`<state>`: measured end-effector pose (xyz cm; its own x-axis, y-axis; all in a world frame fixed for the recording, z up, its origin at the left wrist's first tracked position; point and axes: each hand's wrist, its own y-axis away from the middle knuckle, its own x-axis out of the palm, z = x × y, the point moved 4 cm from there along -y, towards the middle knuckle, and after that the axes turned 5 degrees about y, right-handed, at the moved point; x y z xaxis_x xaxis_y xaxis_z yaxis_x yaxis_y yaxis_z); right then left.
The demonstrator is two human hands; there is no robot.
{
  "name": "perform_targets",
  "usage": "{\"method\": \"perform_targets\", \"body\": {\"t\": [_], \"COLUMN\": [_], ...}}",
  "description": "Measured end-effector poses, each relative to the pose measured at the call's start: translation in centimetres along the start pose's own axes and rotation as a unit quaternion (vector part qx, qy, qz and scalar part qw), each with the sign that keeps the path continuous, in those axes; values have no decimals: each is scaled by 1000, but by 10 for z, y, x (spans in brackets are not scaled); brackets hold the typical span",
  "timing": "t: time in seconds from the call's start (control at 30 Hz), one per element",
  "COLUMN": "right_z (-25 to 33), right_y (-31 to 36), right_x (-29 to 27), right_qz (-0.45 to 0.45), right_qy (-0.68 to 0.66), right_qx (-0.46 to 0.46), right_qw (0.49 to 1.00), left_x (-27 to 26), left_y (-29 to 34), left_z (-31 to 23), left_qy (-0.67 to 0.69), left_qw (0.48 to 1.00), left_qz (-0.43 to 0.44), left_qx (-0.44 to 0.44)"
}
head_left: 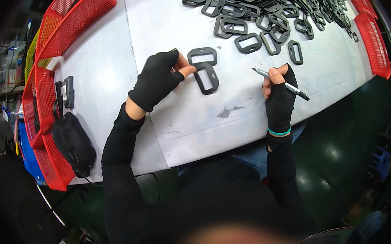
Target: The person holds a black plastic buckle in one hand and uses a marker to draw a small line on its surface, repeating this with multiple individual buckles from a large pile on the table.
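My left hand [158,79], in a black fingerless glove, is closed, its bare thumb and finger at the upper left corner of a black rectangular plastic frame [214,80]. That frame stands lengthwise, with a long slot through it. Just beyond it, touching or slightly overlapped, another such frame [201,50] lies crosswise. My right hand [280,95], gloved alike with a teal band at the wrist, grips a grey marker pen [295,90]. The pen's dark tip points left toward the two frames, apart from them. Its black end sticks out to the right.
A large heap of black frames [260,8] spreads over the far right of the white table [196,135]. One single frame [295,52] lies at its near edge. Red baskets [53,163] line the left side; another red basket [373,44] stands right. A black pouch [73,142] rests at left.
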<state>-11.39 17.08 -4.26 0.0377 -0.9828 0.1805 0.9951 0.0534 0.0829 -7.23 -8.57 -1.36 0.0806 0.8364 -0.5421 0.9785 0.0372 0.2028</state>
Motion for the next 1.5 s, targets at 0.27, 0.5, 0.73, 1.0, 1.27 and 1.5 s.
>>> {"method": "perform_targets", "body": {"t": [0.27,0.5,0.73,1.0,1.27,1.5], "right_z": [3,1,3,11,-2,-2], "right_y": [-4,-1,-1,5,9,5], "right_x": [-8,-11,-14,-19,-9,-3], "right_qz": [-24,-19,-17,-4,56,56], "right_qy": [-77,-95,-118,-12,127,199], "right_qx": [-11,-10,-11,-46,-38,-57], "right_qw": [997,995,993,999,990,977], "left_x": [50,93,78,72,74,74], "left_y": [-52,-113,-98,-41,-19,-21], "left_z": [-47,-71,-63,-41,-38,-35], "left_qy": [-73,-282,-115,285,217,177], "left_qw": [951,914,963,958,970,970], "left_qz": [-122,-86,-72,-39,-95,-121], "left_qx": [273,278,232,12,59,113]}}
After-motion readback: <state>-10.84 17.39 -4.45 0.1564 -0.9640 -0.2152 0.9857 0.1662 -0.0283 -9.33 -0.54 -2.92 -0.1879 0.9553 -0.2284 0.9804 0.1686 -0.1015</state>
